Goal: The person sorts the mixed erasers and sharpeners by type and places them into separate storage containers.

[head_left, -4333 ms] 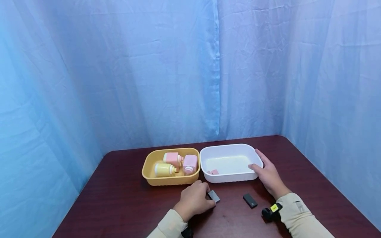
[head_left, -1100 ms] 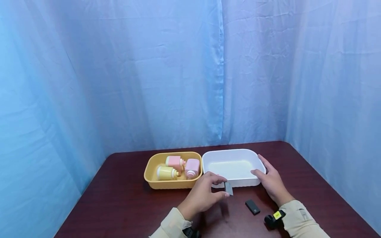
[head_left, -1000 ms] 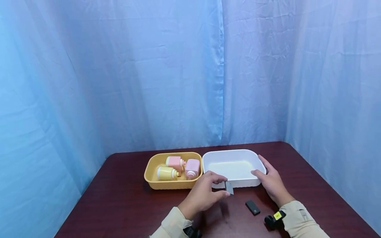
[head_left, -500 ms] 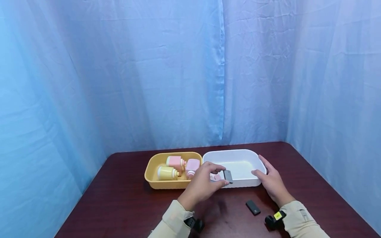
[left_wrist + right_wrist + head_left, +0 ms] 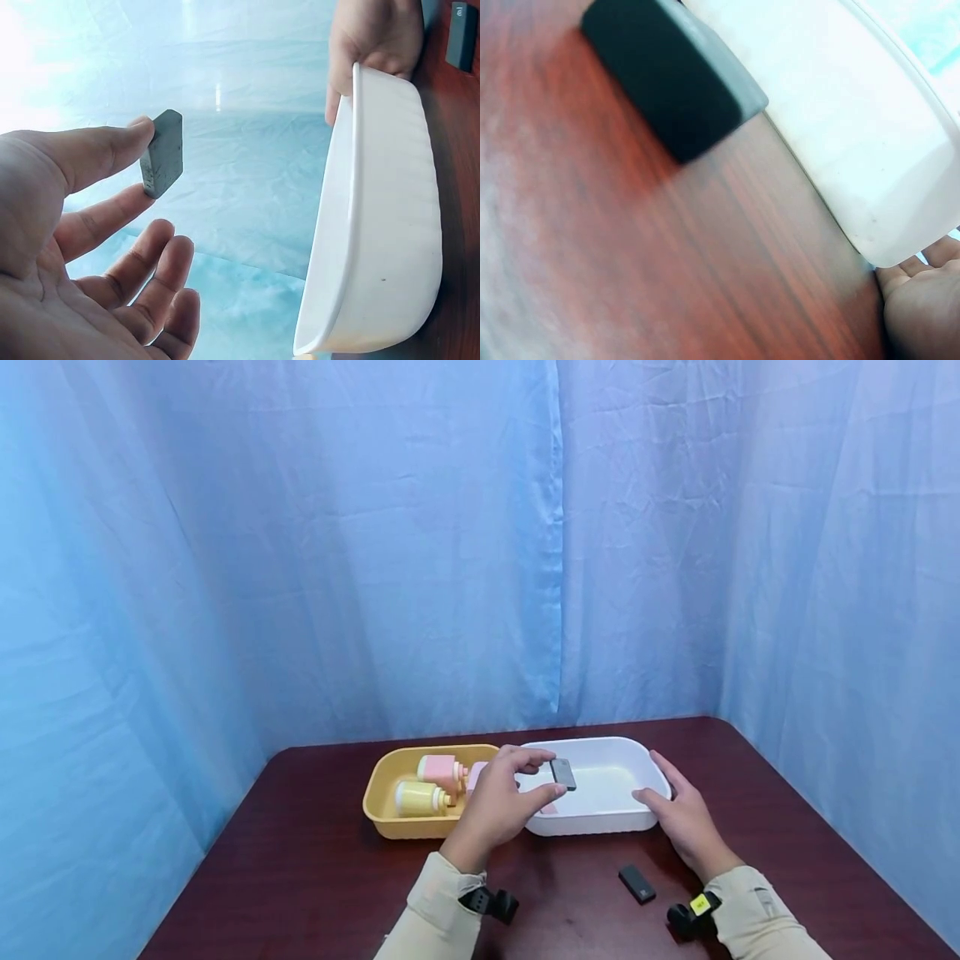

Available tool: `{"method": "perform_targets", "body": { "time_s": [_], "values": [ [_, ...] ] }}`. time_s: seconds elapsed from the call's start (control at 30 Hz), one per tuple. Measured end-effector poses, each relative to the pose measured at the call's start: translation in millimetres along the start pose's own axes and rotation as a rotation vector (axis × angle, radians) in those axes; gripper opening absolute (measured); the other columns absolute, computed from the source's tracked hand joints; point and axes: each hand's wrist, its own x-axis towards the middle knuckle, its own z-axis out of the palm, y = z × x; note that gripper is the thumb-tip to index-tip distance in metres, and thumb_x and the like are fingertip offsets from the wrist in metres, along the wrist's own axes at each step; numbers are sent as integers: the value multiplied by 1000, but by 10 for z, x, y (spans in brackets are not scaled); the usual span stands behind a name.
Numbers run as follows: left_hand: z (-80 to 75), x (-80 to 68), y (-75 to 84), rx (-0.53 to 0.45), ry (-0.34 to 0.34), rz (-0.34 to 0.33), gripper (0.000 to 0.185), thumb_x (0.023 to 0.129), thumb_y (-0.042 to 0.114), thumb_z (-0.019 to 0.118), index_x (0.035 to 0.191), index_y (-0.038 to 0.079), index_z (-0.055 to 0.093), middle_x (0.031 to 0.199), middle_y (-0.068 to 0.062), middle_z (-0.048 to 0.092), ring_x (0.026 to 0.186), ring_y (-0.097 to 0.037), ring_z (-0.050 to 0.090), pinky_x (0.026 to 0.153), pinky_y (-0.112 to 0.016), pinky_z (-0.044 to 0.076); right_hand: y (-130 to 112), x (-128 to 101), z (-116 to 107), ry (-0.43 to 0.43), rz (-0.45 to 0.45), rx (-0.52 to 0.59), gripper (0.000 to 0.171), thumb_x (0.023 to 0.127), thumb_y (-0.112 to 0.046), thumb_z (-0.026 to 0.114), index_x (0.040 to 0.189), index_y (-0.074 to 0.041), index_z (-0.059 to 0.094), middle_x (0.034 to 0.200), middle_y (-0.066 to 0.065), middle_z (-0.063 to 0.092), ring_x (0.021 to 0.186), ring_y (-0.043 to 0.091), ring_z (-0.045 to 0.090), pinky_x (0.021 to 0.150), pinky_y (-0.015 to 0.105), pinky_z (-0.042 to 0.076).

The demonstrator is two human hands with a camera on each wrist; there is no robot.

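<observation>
Left hand (image 5: 498, 802) pinches a small flat grey rectangular block (image 5: 562, 773) between thumb and index finger tip, other fingers (image 5: 154, 281) loose and spread. The block hangs in the air over the near-left part of the white oval plastic tub (image 5: 633, 752), not touching it. Right hand (image 5: 678, 814) rests on the tub's right rim, thumb hooked over the edge, fingers along the outer wall.

Risks: the pinch is only on one end of the block, so it could twist or slip out early and land on the dark red wooden tabletop (image 5: 300, 877) or bounce off the rim. Let go from this height, it could clatter and skip inside. The tub is light; if the right hand lets up, a knock could slide it into the yellow plastic tub (image 5: 378, 793) touching its left side. A second, darker rectangular block (image 5: 636, 883) lies on the tabletop near the right wrist; a sleeve drag could push it.
</observation>
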Motion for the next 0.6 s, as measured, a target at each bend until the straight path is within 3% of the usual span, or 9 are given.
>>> {"method": "perform_targets", "body": {
  "time_s": [0.23,0.6],
  "values": [
    [5,-6,19,3,10,11,41,86,33,85,125,22,75,113,1,66,104,-15,61,87,-30,52,-2,2,-9,-3,-5,10,84,101,-23,63,168,-24,12,173,12,16,155,37,25,120,58,31],
    [27,-8,5,-7,4,4,43,87,34,84,126,19,75,117,1,66,108,-20,62,90,-33,52,-2,1,-4,-5,-2,28,86,100,-20,65,168,-23,13,173,13,16,156,36,24,121,58,30]
  ]
}}
